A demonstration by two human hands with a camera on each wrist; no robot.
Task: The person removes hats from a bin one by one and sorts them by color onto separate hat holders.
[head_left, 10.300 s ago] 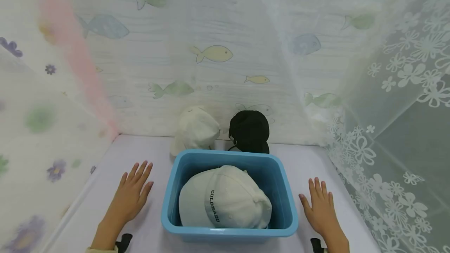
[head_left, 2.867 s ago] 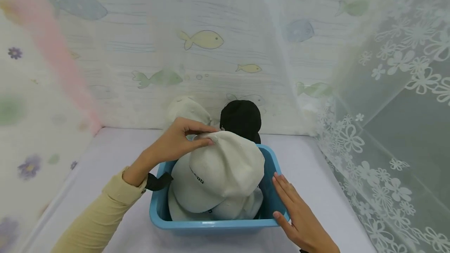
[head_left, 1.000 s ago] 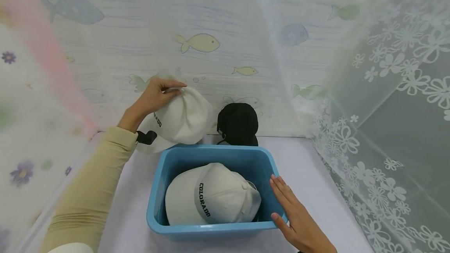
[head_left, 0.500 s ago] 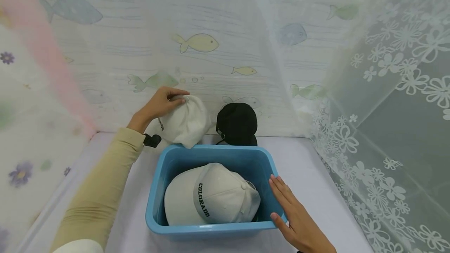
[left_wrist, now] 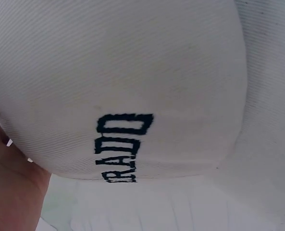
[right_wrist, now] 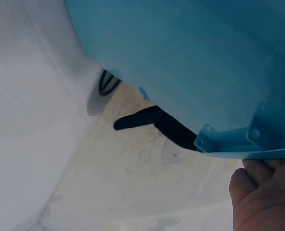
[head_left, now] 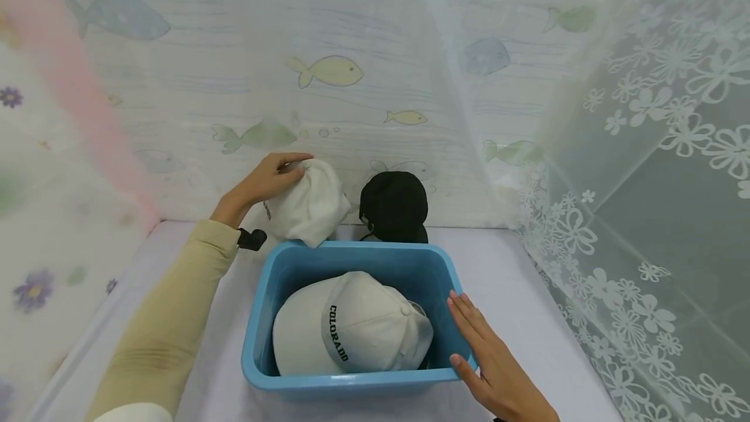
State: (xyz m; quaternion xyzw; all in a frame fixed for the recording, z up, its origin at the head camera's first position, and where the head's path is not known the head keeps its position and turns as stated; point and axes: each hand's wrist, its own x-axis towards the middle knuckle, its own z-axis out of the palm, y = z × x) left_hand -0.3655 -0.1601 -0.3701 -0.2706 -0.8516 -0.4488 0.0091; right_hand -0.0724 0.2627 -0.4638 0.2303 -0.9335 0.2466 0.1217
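In the head view, my left hand pinches the crown of a white baseball cap behind the bin's back left corner, thumb on the near side and fingers over the top. Its black lettering fills the middle of the left wrist view. The first white cap at that spot is hidden behind it. A second white baseball cap lettered COLORADO lies on its side in the light blue plastic bin. My right hand rests with straight fingers on the bin's right rim, holding nothing else.
A black cap stands behind the bin, right of the white one. A white cloth covers the table. Fish-printed fabric hangs behind, and a sheer flowered curtain hangs at the right.
My left hand has lifted a white cap out of the bin, carried it to the back left and lowered it there. The right hand has moved from the table to the bin's rim.
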